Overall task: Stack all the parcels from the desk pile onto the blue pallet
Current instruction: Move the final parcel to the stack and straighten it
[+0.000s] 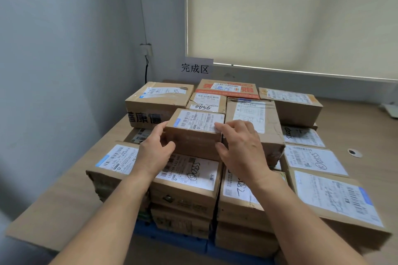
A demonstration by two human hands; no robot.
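Blue plastic pallet (172, 241) shows only at the bottom edge. It carries several tiers of brown cardboard parcels (185, 198), all taped shut, contents unseen. A small brown cardboard box with a white label (195, 133) sits on the top tier, against a taller creased carton (252, 109). Left hand (155, 148) curls round its left edge. Right hand (241, 148) pinches the right corner, fingers on top, thumb in front. Risk: the tier below looks uneven, so the box may rock or slide forward on release.

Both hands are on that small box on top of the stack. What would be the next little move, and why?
Probably let go: the small parcel seems to sit flat on the parcel below, in the stack on the blue pallet, so the left hand and right hand need not hold it.
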